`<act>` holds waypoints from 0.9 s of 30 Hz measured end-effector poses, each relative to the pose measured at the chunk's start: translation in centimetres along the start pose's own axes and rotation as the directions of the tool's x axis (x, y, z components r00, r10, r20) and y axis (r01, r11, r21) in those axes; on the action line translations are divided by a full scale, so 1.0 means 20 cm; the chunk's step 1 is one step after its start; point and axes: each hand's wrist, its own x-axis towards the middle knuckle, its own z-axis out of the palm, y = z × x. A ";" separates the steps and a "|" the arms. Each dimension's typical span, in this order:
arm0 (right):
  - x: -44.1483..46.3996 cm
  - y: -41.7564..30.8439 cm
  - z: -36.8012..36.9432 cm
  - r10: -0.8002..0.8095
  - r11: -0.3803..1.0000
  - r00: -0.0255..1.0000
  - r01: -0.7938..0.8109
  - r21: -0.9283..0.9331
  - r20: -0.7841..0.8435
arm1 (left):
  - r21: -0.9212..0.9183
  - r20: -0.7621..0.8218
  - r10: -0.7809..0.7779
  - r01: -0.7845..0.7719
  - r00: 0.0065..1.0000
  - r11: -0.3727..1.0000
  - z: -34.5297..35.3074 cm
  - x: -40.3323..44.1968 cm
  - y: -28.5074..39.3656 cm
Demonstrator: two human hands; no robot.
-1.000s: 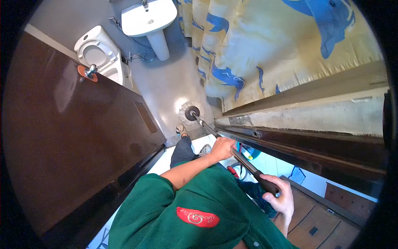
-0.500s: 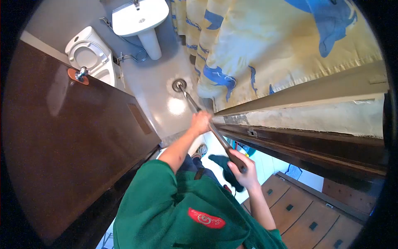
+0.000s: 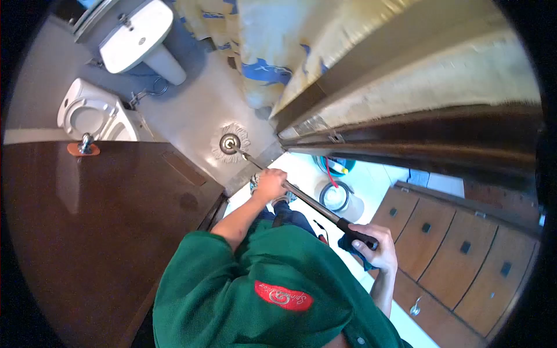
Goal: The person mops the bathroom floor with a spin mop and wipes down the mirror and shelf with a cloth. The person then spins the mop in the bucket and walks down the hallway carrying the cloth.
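Observation:
A mop slants from the bathroom floor up to my right. Its round head, ringed by pale strands, lies flat on the grey floor just inside the doorway. My left hand is wrapped round the metal pole, partway down. Higher up, my right hand grips the black handle at the pole's end. Dark green cloth shows beneath that hand; I cannot tell whether the hand holds it.
A brown door stands open on the left. Beyond are a toilet, a pedestal sink and a dolphin-patterned curtain. Right of my feet, a bucket stands near a teal basin. A wooden cabinet is at right.
The mop head has come closer to the doorway, and pale strands now show spread around it. My right hand has moved right and my left hand slightly back, both still on the mop.

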 end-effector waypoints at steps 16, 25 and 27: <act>-2.72 0.18 -0.73 -0.343 0.923 0.004 0.188 -0.337 -0.939 | -0.699 0.429 0.851 -0.485 0.303 0.526 0.06 -0.27 2.37; -3.27 0.35 -0.38 -0.242 0.965 -0.279 -0.173 -0.199 -0.929 | -0.727 0.449 0.882 -0.517 0.140 0.452 0.69 -0.46 2.98; -3.25 0.48 -0.33 -0.117 0.964 -0.114 -0.253 -0.085 -0.987 | -0.697 0.509 0.851 -0.518 0.128 0.495 0.85 -0.38 2.94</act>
